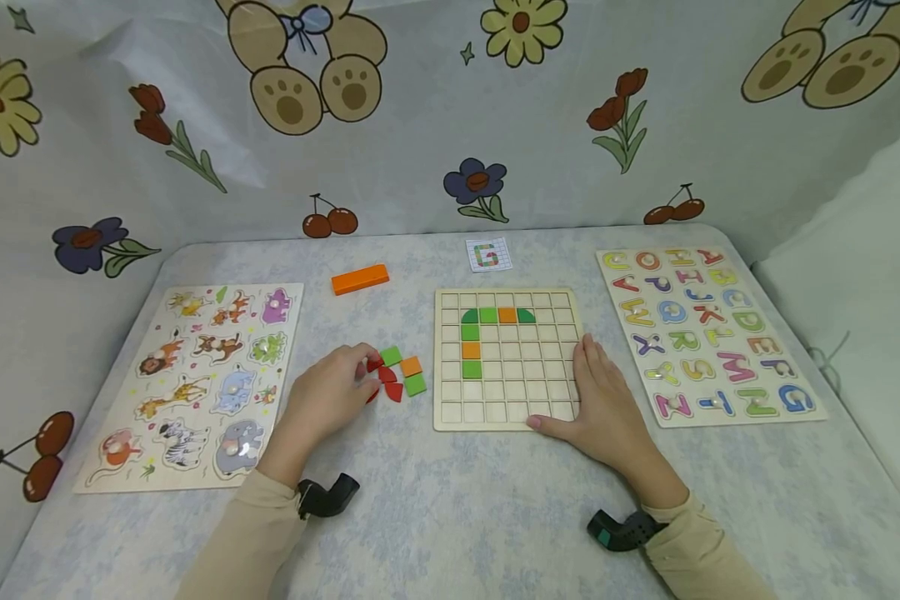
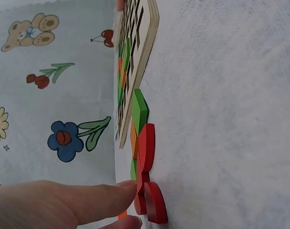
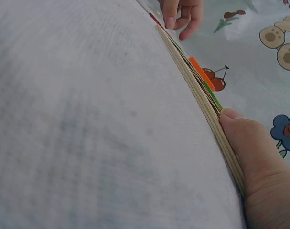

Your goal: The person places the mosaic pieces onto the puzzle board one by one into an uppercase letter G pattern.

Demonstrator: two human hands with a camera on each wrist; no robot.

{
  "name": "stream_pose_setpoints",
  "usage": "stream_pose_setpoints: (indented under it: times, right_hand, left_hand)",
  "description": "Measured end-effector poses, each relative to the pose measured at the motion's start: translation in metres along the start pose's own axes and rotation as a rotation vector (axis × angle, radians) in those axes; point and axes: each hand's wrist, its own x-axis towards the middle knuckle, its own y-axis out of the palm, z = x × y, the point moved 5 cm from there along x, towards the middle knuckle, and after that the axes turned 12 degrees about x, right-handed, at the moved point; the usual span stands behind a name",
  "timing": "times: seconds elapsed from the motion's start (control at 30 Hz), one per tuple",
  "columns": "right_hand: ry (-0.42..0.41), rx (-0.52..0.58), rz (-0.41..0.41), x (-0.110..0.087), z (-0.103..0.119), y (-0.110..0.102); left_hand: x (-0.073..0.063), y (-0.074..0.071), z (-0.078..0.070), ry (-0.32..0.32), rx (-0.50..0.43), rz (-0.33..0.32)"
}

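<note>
My left hand (image 1: 333,392) reaches over a small pile of pieces, its bent fingers spread around some red quarter-round pieces (image 1: 393,391). In the left wrist view a fingertip touches a red piece (image 2: 145,148) or sits just before it. Green squares (image 1: 416,384) and an orange square (image 1: 411,366) lie beside the red ones. To the right is a wooden grid board (image 1: 450,417); dark green rounded corners (image 1: 526,317) and green and orange squares (image 1: 471,351) form a top row and left column on it. My right hand (image 1: 607,408) rests along the board's right side, thumb at its front edge.
A small pattern card (image 1: 488,255) lies behind the board, and an orange bar (image 1: 360,279) at the back left. An animal puzzle board (image 1: 157,392) lies on the left, a letter puzzle board (image 1: 663,396) on the right. A printed curtain (image 1: 405,167) hangs behind the table.
</note>
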Motion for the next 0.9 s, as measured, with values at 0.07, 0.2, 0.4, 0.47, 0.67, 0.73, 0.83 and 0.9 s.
stream_pose_setpoints:
  times: [0.07, 0.2, 0.4, 0.47, 0.67, 0.73, 0.83, 0.9]
  right_hand:
    - [0.001, 0.000, 0.001, 0.000, 0.000, 0.000]
    - [-0.004, 0.005, 0.000, 0.000, 0.001, -0.001]
    - [-0.004, 0.000, -0.003, 0.000, 0.001, -0.001]
    - [-0.004, -0.001, -0.004, -0.001, 0.000, -0.001]
    - [-0.004, -0.004, -0.007, -0.001, 0.000, -0.001]
    - [-0.004, -0.006, -0.007, -0.001, 0.001, -0.001]
    - [-0.002, -0.007, -0.006, -0.001, 0.001, -0.001]
    - [-0.002, -0.007, -0.005, -0.001, 0.001, -0.001]
  left_hand:
    - [0.001, 0.001, 0.001, -0.008, 0.009, 0.000]
    - [0.003, 0.002, 0.003, -0.015, 0.021, -0.003]
    - [0.006, 0.003, 0.005, -0.018, 0.028, -0.012]
    - [0.007, 0.004, 0.005, -0.024, 0.032, -0.011]
    - [0.010, 0.005, 0.004, -0.029, 0.051, 0.002]
    - [0.011, 0.005, 0.004, -0.032, 0.051, 0.004]
    - [0.011, 0.005, 0.004, -0.041, 0.044, 0.002]
    - [0.011, 0.005, 0.005, -0.049, 0.044, 0.001]
